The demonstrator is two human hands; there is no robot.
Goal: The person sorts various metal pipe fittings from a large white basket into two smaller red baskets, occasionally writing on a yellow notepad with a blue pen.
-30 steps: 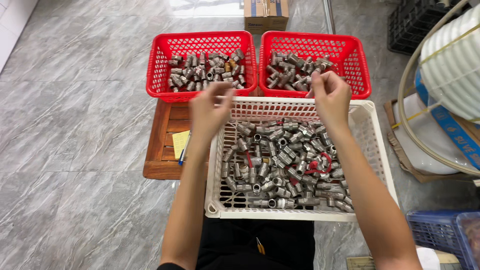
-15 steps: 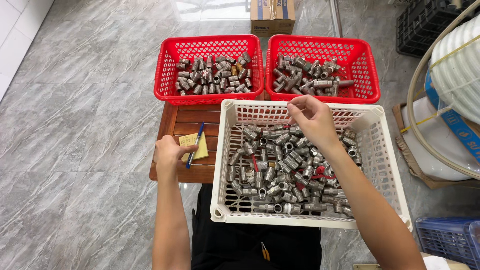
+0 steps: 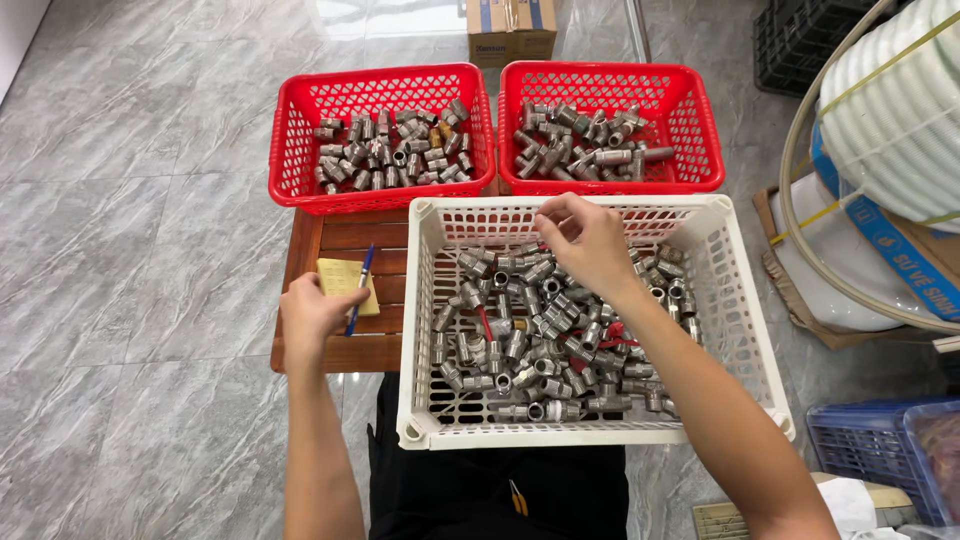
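A white plastic basket [image 3: 745, 300] in front of me holds a heap of several grey metal pipe fittings [image 3: 530, 340]. My right hand [image 3: 590, 245] reaches into its far side, fingertips pinched down on a metal fitting at the top of the heap. My left hand [image 3: 312, 312] rests on a brown wooden stool [image 3: 345, 235] left of the basket. Its curled fingers touch the lower end of a blue pen [image 3: 360, 285] that lies across a yellow notepad [image 3: 340, 275]. Whether the left hand grips the pen is unclear.
Two red baskets stand side by side beyond the white one; the left red basket [image 3: 290, 150] and the right red basket [image 3: 705, 130] both hold metal fittings. A cardboard box [image 3: 510, 25] sits behind them. A white hose coil [image 3: 890, 110], a black crate [image 3: 790, 40] and a blue crate [image 3: 860, 450] are at the right. The floor is grey marble tile.
My left hand has dropped from above the white basket's far edge down and left onto the stool by the pen. My right hand has come back from the red basket's rim into the white basket.
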